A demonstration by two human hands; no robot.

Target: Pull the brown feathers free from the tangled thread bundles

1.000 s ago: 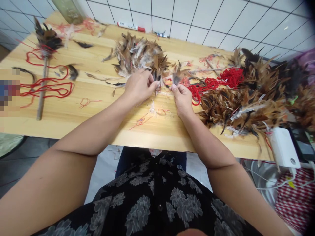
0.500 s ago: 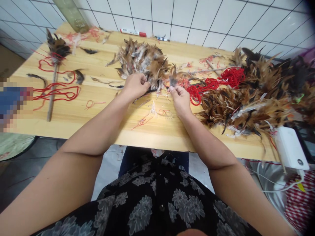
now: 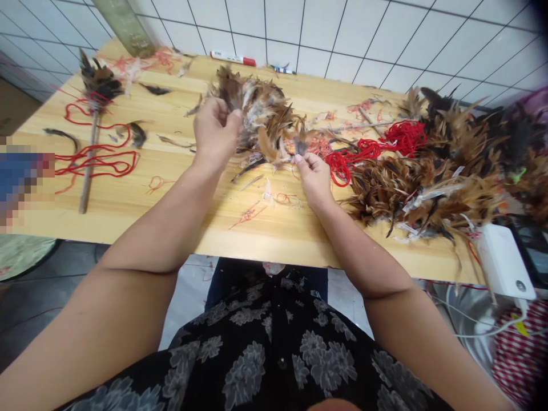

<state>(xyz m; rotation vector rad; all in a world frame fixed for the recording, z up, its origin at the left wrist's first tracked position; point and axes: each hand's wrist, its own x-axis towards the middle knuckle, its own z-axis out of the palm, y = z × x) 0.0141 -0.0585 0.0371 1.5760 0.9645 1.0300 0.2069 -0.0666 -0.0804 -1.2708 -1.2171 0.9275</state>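
My left hand [image 3: 217,127] is raised at the left side of a pile of brown and grey feathers [image 3: 265,105]. Its thumb and fingers are pinched together, and a brownish-grey feather [image 3: 232,92], slightly blurred, sticks up from them. Lower down, just right of the pile, my right hand [image 3: 315,177] pinches the base of a small grey-brown feather [image 3: 301,142] between thumb and fingers. Its tips point up and away from me. Scraps of red thread [image 3: 287,198] lie on the table below the pile.
Red cord [image 3: 402,137] lies tangled beside a large feather bundle [image 3: 423,177] at right. A feather-topped stick [image 3: 91,154] with loose red string lies at left. Two markers [image 3: 232,58] rest near the tiled wall. A white power bank [image 3: 505,260] sits at the right edge.
My left hand has moved left and up from the pile's lower edge, now with a feather in its fingers. My right hand has stayed nearly in place with its small feather.
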